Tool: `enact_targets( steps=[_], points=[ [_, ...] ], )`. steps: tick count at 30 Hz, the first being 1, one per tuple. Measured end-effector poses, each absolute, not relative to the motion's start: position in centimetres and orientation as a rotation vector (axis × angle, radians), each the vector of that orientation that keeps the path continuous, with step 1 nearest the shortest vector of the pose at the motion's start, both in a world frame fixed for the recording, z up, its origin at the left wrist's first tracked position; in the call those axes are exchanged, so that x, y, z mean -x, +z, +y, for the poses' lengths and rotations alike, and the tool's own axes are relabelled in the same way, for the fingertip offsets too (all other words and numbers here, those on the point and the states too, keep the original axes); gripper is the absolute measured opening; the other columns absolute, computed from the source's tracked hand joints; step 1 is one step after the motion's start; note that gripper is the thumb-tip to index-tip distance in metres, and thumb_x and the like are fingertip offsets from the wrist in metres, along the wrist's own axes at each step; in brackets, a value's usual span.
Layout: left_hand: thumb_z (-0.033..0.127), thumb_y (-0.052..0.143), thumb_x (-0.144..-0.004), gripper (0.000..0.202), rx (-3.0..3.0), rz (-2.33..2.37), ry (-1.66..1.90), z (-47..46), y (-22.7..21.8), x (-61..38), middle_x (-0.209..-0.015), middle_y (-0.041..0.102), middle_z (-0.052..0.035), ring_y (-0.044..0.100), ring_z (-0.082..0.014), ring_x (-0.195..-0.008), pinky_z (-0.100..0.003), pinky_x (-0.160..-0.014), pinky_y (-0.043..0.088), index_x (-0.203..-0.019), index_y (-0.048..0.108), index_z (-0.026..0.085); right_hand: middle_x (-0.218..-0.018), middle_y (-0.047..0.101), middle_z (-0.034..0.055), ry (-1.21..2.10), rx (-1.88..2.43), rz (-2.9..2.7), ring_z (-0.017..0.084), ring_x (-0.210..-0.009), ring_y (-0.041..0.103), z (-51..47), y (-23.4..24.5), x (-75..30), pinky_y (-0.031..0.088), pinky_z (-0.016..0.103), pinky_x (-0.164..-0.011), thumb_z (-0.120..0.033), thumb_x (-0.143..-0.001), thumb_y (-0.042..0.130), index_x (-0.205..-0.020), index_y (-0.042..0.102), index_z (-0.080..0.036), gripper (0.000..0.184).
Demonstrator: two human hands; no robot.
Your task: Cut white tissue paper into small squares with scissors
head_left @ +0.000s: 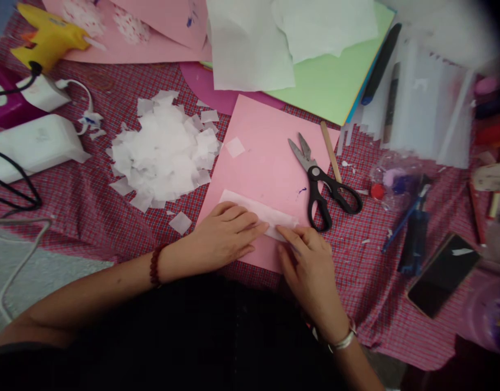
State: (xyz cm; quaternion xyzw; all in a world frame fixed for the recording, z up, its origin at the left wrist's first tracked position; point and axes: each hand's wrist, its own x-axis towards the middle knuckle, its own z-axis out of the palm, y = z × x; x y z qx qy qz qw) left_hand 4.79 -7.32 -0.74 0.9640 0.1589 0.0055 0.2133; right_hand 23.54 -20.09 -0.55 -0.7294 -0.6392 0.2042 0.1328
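Observation:
A folded strip of thin white paper (250,203) lies across a pink sheet (270,157). My left hand (221,237) rests flat over the strip's left and middle part, fingers stretched out. At the strip's right end is my right hand (313,260), its index finger on the paper, thumb lower and other fingers curled around that end. Black-handled scissors (315,174) lie partly spread on the pink sheet, just above my right hand. One small white paper square (235,147) sits near the sheet's left edge.
Left of the sheet is a heap of white paper squares (164,152). A yellow glue gun (50,38) and white power strip (38,146) lie farther left. A wooden stick (330,150) is beside the scissors. A phone (443,274) lies at right, cutters (382,65) above.

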Motion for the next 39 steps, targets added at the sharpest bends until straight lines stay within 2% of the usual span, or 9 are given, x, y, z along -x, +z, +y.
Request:
enact_targets(
  steps=[5, 9, 15, 21, 27, 31, 34, 37, 39],
  points=[
    [0.031, 0.053, -0.093, 0.037, -2.668, 0.521, -0.035, -7.4, -0.3, -5.4, -0.112, 0.06, -0.0083, 0.05, -0.0262, -0.105, -0.041, -0.093, 0.038, -0.129, 0.055, 0.021, -0.102, 0.062, 0.0119, 0.608, 2.112, -1.838, 0.028, -0.093, 0.058, -19.9, -0.5, -23.7, 0.047, 0.047, -0.081, -0.013, -0.09, 0.057, -0.121, 0.064, -0.017, 0.033],
    [0.029, 0.049, -0.095, 0.031, -2.658, 0.609, -0.01, -7.3, -0.2, -4.8, -0.107, 0.06, -0.0083, 0.05, -0.0255, -0.103, -0.041, -0.092, 0.039, -0.123, 0.057, 0.018, -0.102, 0.061, 0.0118, 0.594, 2.102, -1.792, 0.028, -0.094, 0.058, -20.3, -0.7, -23.7, 0.048, 0.046, -0.081, -0.014, -0.091, 0.055, -0.122, 0.063, -0.018, 0.032],
    [0.027, 0.046, -0.096, 0.023, -2.667, 0.892, 0.044, -6.9, 0.1, -2.7, -0.104, 0.061, -0.0105, 0.052, -0.0266, -0.096, -0.043, -0.085, 0.041, -0.107, 0.062, 0.015, -0.099, 0.062, 0.0117, 0.564, 2.145, -1.679, 0.027, -0.093, 0.059, -21.7, -0.8, -24.6, 0.05, 0.047, -0.08, -0.018, -0.092, 0.054, -0.112, 0.066, -0.016, 0.023],
    [0.029, 0.047, -0.095, 0.022, -2.602, 0.991, 0.059, -7.0, 0.0, -2.1, -0.106, 0.062, -0.0111, 0.052, -0.0274, -0.096, -0.045, -0.085, 0.043, -0.102, 0.062, 0.015, -0.093, 0.064, 0.0095, 0.499, 2.121, -1.646, 0.025, -0.088, 0.061, -21.5, -0.1, -26.1, 0.052, 0.046, -0.08, -0.021, -0.094, 0.053, -0.102, 0.066, -0.018, 0.016],
    [0.026, 0.048, -0.094, 0.02, -2.637, 0.977, 0.092, -6.9, 0.1, -2.3, -0.101, 0.063, -0.0106, 0.052, -0.0264, -0.095, -0.043, -0.084, 0.043, -0.099, 0.064, 0.015, -0.102, 0.065, 0.0123, 0.493, 1.909, -2.008, 0.03, -0.102, 0.059, -15.4, 1.0, -25.0, 0.049, 0.053, -0.094, -0.018, -0.091, 0.055, -0.108, 0.064, -0.018, 0.019],
    [0.023, 0.049, -0.093, 0.019, -2.69, 0.984, 0.144, -7.1, 0.2, -2.0, -0.099, 0.063, -0.0102, 0.052, -0.0256, -0.092, -0.044, -0.084, 0.043, -0.098, 0.066, 0.017, -0.105, 0.063, 0.016, 0.49, 1.948, -2.248, 0.033, -0.099, 0.059, -12.2, 1.1, -23.2, 0.051, 0.049, -0.086, -0.018, -0.086, 0.06, -0.11, 0.063, -0.013, 0.025],
    [0.022, 0.049, -0.093, 0.02, -2.682, 0.997, 0.224, -7.3, 0.1, -1.7, -0.109, 0.063, -0.0115, 0.053, -0.0269, -0.099, -0.047, -0.09, 0.041, -0.098, 0.068, 0.018, -0.104, 0.065, 0.0142, 0.524, 2.056, -2.285, 0.03, -0.091, 0.063, -11.5, 1.1, -22.5, 0.051, 0.04, -0.074, -0.019, -0.086, 0.058, -0.111, 0.062, -0.014, 0.025],
    [0.023, 0.051, -0.092, 0.024, -2.584, 1.025, 0.343, -7.6, -0.1, -1.1, -0.123, 0.059, -0.013, 0.052, -0.0293, -0.108, -0.049, -0.094, 0.041, -0.111, 0.066, 0.018, -0.091, 0.07, 0.0091, 0.658, 2.147, -2.186, 0.025, -0.079, 0.065, -11.4, 1.2, -22.4, 0.045, 0.033, -0.063, -0.019, -0.084, 0.057, -0.108, 0.06, -0.016, 0.024],
    [0.024, 0.052, -0.092, 0.033, -2.462, 1.087, 0.487, -7.7, -0.2, -0.3, -0.125, 0.057, -0.0142, 0.052, -0.0293, -0.111, -0.049, -0.095, 0.043, -0.123, 0.06, 0.016, -0.079, 0.067, 0.0054, 0.794, 2.121, -2.055, 0.023, -0.072, 0.062, -11.3, 1.1, -22.4, 0.041, 0.031, -0.062, -0.017, -0.081, 0.057, -0.093, 0.061, -0.019, 0.013]
  ],
)
